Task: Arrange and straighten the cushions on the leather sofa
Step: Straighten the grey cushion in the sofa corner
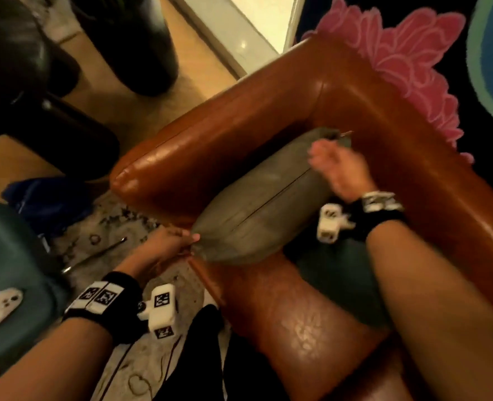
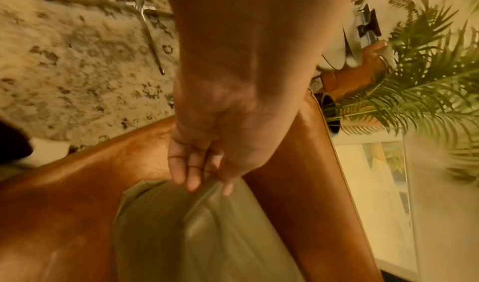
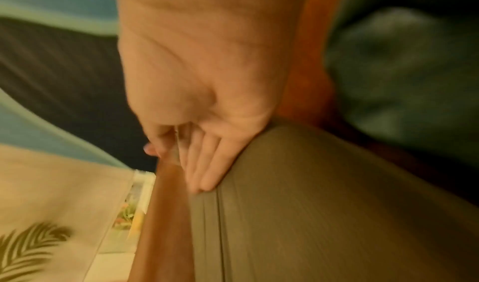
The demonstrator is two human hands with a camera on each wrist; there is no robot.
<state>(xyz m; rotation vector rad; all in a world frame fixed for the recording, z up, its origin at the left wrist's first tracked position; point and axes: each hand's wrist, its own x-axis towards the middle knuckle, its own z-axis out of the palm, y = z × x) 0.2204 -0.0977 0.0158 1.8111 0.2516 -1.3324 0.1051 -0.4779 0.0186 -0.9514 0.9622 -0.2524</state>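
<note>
Head view: a grey-green cushion [image 1: 264, 204] stands on edge in the back corner of the brown leather sofa [image 1: 239, 131], leaning against the armrest, its seam running along the top. The left hand [image 1: 164, 247] pinches the cushion's near corner at the front edge of the seat; the left wrist view shows the fingers [image 2: 193, 171] curled down over that corner with the thumb on the other side of the fabric. The right hand [image 1: 340, 169] lies on the far end of the cushion near the sofa's back. It is blurred here, but in the right wrist view its fingers [image 3: 207, 163] seem straight and held together, pressed flat against the cushion's side rather than gripping it. A second, darker green cushion [image 1: 338, 273] lies on the seat under the right forearm, just beside the first. Beyond the sofa's back hangs a pink flower-shaped rug [image 1: 398, 62]. A pale speckled carpet [image 1: 117, 227] covers the floor by the armrest.
</note>
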